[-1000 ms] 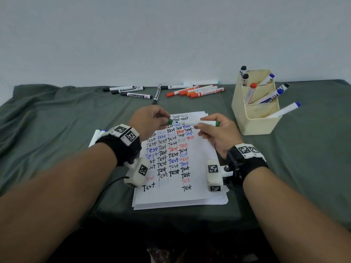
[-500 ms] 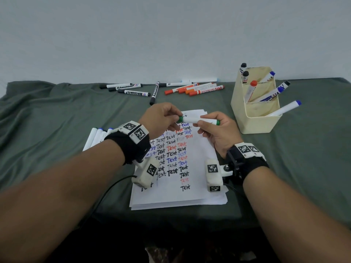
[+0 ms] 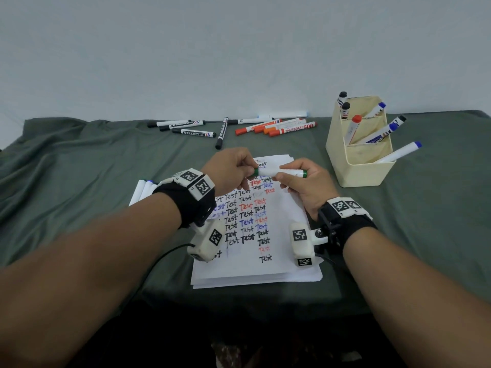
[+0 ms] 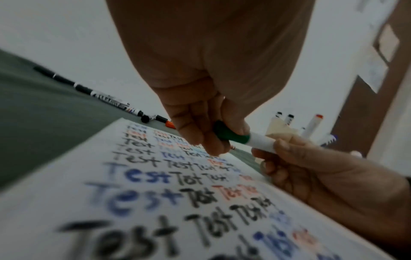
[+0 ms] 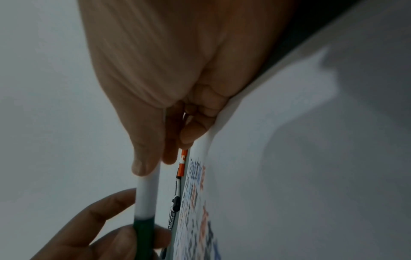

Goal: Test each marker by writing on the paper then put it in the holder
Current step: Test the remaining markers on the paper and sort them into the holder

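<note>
Marker: we hold the white green-capped marker (image 3: 280, 172) level, just above the white written-on paper sheet (image 3: 255, 266).
L hand (image 3: 231, 170): pinches cap, prob. to uncap.
R hand (image 3: 305, 181): grips barrel, bracing it.

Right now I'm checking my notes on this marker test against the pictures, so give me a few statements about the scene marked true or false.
1. Both hands hold the green marker above the paper. True: the left hand pinches its green cap and the right hand grips the white barrel.
2. The cap is already off the marker. False: it sits on the barrel's end.
3. The holder stands to the right of the paper with markers in it. True.
4. The orange markers are in the holder. False: they lie on the green cloth beyond the paper.
5. The paper is blank. False: it is covered with the word "Test" in black, blue and red.
</note>
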Demonstrator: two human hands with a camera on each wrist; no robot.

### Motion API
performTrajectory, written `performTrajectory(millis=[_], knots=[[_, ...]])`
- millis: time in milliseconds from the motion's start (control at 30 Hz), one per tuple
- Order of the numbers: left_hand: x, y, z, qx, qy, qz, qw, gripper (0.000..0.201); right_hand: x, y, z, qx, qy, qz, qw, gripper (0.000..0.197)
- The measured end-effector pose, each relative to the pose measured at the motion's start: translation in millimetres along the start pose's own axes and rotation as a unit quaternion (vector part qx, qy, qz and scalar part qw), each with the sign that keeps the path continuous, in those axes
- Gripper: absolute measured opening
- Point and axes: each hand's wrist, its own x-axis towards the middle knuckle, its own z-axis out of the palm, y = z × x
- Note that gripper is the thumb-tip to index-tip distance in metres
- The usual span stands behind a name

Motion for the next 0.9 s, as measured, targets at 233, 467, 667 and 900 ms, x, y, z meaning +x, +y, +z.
performTrajectory(millis=[233,467,667,900], knots=[[-26.6,-22.8,-22.1,0.249,-0.028,0.041,0.967,0.026,0.7,-3.9,4.3,-0.092,-0.058,0.013,0.994,0.038],[-69.6,-74.5,-65.8,0.366,0.064,-0.053,0.927,0.036,1.8,-7.6,4.1,-0.139,-0.034,0.023,0.989,0.032],[-90.1,-96.8,-74.7,0.415,0.025,-0.129,0.9,0.03,4.8,-13.1,6.7,-0.182,-0.014,0.018,0.983,0.022],[-81.2,-115.3,-78.0,0.4,0.051,-0.16,0.901,0.031,7.9,-31.7,12.5,-0.313,-0.055,-0.017,0.948,0.014]])
